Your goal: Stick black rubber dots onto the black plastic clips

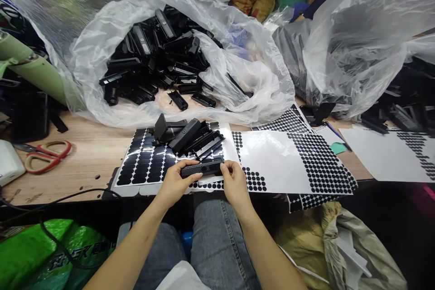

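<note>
Between my two hands lies a long black plastic casing (207, 169) with a carbon-fibre-like texture, held level over the table's front edge. My left hand (176, 181) pinches its left end, thumb in front and fingers behind. At the right end, my right hand (234, 181) grips it between thumb and fingertips. Just behind the casing is a small pile of similar black casings (185, 136). Under them spreads a sheet of black oblong stickers (141, 158). To the right lies a white sheet of round black stickers (272, 154), partly peeled bare.
A large clear plastic bag (95, 41) full of black parts (159, 54) opens toward me. Red-handled scissors (49, 156) and a white device (10, 163) lie at the left. Another bag (356, 41) and more sticker sheets (390, 154) are at the right. A cable (68, 195) hangs over the left edge.
</note>
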Motion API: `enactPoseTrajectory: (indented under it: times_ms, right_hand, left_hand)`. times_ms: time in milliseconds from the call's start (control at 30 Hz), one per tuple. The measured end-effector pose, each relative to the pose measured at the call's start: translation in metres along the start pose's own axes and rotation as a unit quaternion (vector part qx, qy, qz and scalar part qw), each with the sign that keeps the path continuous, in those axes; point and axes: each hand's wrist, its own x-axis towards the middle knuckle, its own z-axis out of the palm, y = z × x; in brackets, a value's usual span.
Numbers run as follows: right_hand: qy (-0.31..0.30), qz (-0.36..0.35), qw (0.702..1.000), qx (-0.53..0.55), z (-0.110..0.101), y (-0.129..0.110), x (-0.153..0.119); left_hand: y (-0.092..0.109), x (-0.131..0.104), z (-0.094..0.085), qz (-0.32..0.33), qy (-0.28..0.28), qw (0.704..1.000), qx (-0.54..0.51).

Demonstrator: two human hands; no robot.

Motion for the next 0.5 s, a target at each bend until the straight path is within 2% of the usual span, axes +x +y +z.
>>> enactPoseTrajectory:
  times_ms: [267,500]
  right_hand:
    - [-0.037,0.015,0.991,0.129,-0.003,0.010,0.004]
    - [-0.023,0.025,0.996,0.084,-0.002,0.010,0.005]
  left_hand:
    - [-0.003,0.003,0.001,-0.032,-0.002,0.999,-0.038]
    - [-0.004,0.003,0.000,-0.005,0.000,1.000,-0.009]
